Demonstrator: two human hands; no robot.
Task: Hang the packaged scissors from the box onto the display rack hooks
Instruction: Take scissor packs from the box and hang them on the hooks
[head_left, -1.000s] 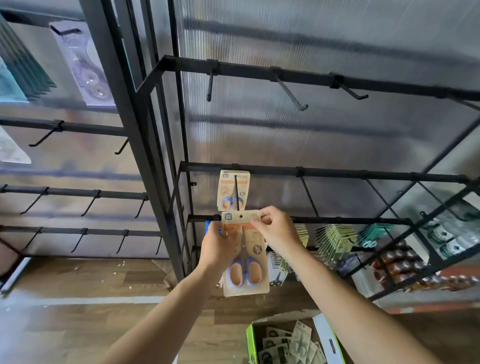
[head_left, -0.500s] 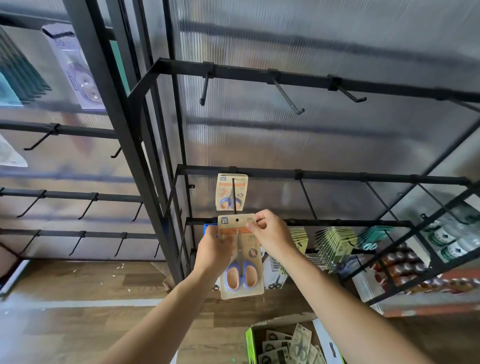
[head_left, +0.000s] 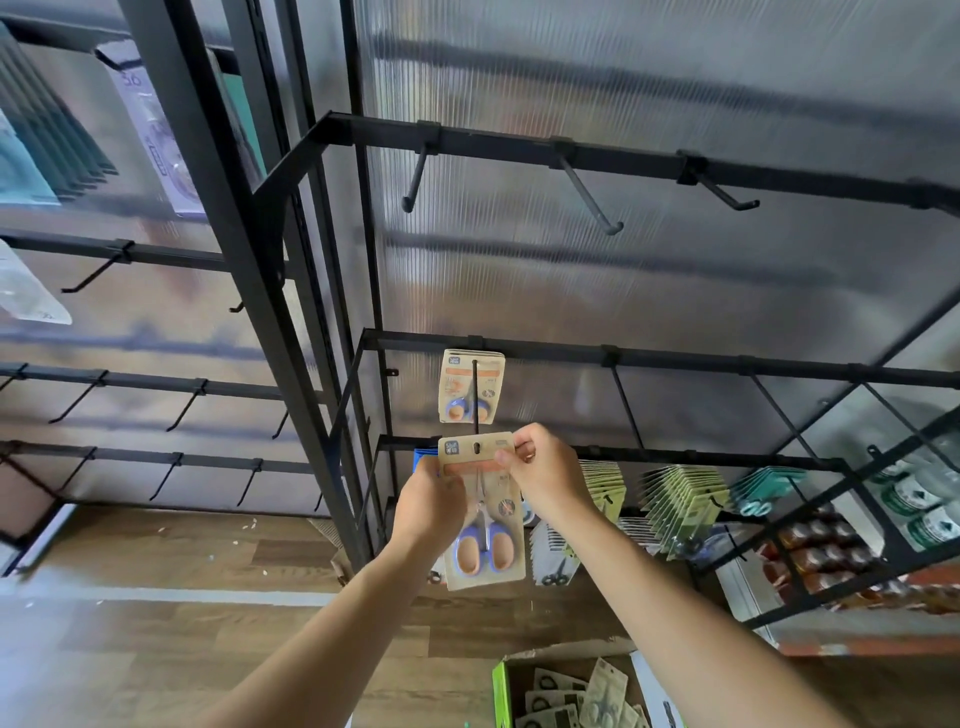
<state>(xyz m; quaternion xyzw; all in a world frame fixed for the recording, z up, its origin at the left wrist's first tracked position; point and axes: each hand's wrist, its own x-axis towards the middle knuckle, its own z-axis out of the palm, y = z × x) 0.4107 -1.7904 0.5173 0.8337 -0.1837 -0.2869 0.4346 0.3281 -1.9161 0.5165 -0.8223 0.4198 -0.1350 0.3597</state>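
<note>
Head view: a green box (head_left: 501, 691) on the floor (head_left: 156, 649) holds loose scissor packs (head_left: 571, 701). Above it, 1 pack (head_left: 485, 519) is held upright, fingers clamped on it: left hand (head_left: 426, 509) at its left edge, right hand (head_left: 545, 478) pinching the top-right corner. Its hang hole sits just below a hook (head_left: 475, 400) carrying hung packs (head_left: 470, 387).

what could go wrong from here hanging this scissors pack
1. The hang hole in the held scissors pack is small and sits just short of the hook tip. A slight misaim could butt the pack against the tip and bend it.
2. The left hand and right hand hold only the pack's upper half, so a slip would likely drop it toward the box or the floor.
</note>
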